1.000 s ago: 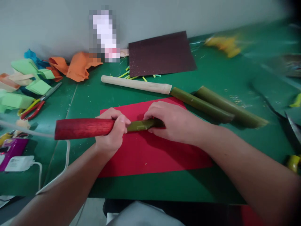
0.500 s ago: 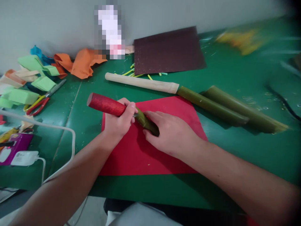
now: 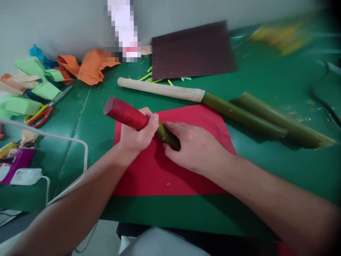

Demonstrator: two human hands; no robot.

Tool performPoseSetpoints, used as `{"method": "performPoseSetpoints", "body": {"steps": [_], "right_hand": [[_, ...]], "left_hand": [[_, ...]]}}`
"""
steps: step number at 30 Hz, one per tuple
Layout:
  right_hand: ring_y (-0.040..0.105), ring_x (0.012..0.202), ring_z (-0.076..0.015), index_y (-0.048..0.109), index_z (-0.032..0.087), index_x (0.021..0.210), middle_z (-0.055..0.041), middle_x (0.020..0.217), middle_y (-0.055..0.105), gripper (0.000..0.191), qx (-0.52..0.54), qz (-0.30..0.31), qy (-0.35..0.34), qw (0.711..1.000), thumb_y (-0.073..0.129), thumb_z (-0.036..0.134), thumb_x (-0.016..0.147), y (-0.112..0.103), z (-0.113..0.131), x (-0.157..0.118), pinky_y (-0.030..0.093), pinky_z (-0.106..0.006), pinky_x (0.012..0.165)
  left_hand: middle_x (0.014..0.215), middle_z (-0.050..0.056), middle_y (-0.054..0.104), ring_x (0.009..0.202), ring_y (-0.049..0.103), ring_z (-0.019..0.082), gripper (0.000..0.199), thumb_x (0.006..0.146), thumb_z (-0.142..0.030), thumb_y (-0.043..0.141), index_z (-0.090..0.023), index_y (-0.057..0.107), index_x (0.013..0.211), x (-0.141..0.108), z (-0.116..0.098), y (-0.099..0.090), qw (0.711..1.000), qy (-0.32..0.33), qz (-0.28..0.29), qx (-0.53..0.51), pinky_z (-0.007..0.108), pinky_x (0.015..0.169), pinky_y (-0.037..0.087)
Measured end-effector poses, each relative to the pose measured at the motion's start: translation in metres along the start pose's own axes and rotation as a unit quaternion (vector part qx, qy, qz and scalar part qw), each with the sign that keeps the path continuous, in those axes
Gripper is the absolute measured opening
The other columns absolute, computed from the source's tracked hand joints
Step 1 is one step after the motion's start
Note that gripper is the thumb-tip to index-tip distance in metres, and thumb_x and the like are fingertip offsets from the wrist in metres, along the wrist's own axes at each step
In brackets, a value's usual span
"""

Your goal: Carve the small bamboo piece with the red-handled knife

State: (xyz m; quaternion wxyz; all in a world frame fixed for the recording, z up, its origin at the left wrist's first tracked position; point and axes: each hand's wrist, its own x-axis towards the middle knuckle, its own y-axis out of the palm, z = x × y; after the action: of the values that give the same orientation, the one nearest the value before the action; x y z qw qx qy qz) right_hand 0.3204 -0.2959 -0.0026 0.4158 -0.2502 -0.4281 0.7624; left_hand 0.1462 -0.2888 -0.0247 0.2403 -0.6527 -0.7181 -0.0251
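Observation:
My left hand (image 3: 140, 133) is closed round a thick red wood-like rod (image 3: 125, 113), whose blunt end points up and left. Just beyond my left thumb, the rod meets a short olive-green tube (image 3: 168, 136) that looks like bamboo. The fingers and thumb of my right hand (image 3: 195, 145) wrap round that tube's lower end, hiding part of it. Both pieces are held in line, tilted, over a red sheet (image 3: 160, 177). How they join is hidden by my left hand.
Behind the sheet lie a pale rod (image 3: 160, 89) and two green tubes (image 3: 245, 115) (image 3: 287, 121). A dark brown sheet (image 3: 191, 51) is farther back. Scissors (image 3: 50, 108), folded green paper (image 3: 23, 105), orange paper (image 3: 92, 67) and a white cable (image 3: 85, 153) are at left.
The red rod and my left hand have shifted a little right, and the rod tilts more steeply. A small metallic bit between rod and tube no longer shows. The camera view has shifted slightly.

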Motion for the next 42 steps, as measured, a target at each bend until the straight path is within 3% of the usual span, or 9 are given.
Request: {"method": "performPoseSetpoints", "body": {"steps": [21, 42], "right_hand": [[0.069, 0.094, -0.0284, 0.063, 0.021, 0.117, -0.0066, 0.109, 0.074, 0.037, -0.013, -0.010, -0.002, 1.000, 0.051, 0.031, 0.083, -0.0004, -0.0001, -0.0004, 0.044, -0.035, 0.067], [0.066, 0.084, -0.0233, 0.064, 0.020, 0.111, -0.0072, 0.098, 0.074, 0.033, -0.020, -0.013, -0.007, 1.000, 0.051, 0.031, 0.083, -0.0016, 0.0002, -0.0006, 0.037, -0.032, 0.062]], "left_hand": [[0.058, -0.002, 0.051, 0.050, 0.049, 0.008, 0.027, 0.088, -0.028, 0.059, -0.018, 0.055, 0.063, -0.0004, -0.0031, 0.0004, 1.000, 0.016, 0.006, 0.017, 0.022, 0.044, 0.038], [0.055, -0.002, 0.049, 0.048, 0.049, 0.010, 0.025, 0.087, -0.027, 0.060, -0.020, 0.056, 0.064, -0.0003, 0.0049, 0.0022, 0.999, 0.010, -0.014, 0.026, 0.025, 0.045, 0.040]]}}
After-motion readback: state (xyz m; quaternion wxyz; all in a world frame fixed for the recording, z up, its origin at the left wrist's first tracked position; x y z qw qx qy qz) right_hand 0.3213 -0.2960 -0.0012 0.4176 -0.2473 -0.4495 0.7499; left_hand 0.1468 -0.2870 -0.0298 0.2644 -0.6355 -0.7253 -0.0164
